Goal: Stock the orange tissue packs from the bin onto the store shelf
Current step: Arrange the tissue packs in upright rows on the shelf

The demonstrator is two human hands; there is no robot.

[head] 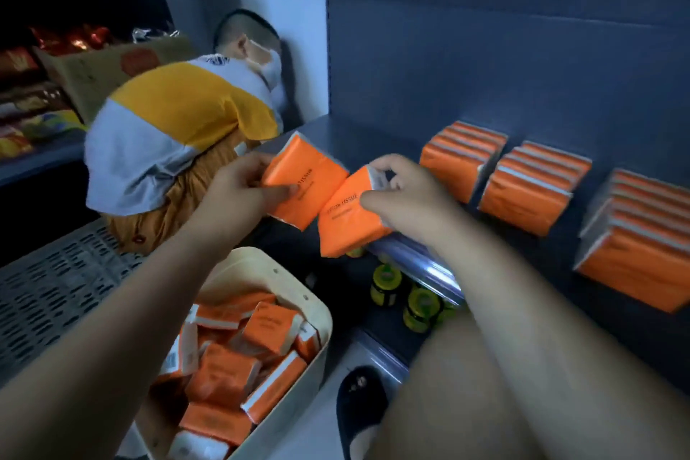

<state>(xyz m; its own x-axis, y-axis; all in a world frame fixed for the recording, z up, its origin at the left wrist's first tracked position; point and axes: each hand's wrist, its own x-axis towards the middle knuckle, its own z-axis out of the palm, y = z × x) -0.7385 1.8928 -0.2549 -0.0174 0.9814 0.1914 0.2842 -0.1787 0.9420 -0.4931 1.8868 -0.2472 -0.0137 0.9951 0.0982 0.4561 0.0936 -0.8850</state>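
At the centre of the frame the left hand [239, 185] is gripping one orange pack [304, 183], thumb lying across its printed face and fingers curled behind it, while the right hand [401, 194] is pinching a second pack [349, 222] by its upper end, fingertips pressing near the white label. The two packs are meeting edge to edge just above the front lip of the shelf [358, 140]. Each pack is looking light and soft: a thin film wrap over folded tissue, which is likely yielding under pressure and springing back, so nothing here is fragile. The film is appearing smooth and may be slipping in a loose pinch; the recommended hold is across the broad faces, thumb on one side and fingers on the other, near the middle, not at a corner or sealed end, where the wrap is likely crumpling. At the right of the frame three rows [530, 185] of packs are standing on edge on the shelf, well apart from each other, so a new pack is probably going in upright, pressed lightly against a row. In the lower centre the bin [321, 314] is holding many more packs lying loose at mixed angles, so the task is appearing far from finished. Small jars [384, 282] are sitting on the level below, and another person [179, 131] is crouching at the upper left.
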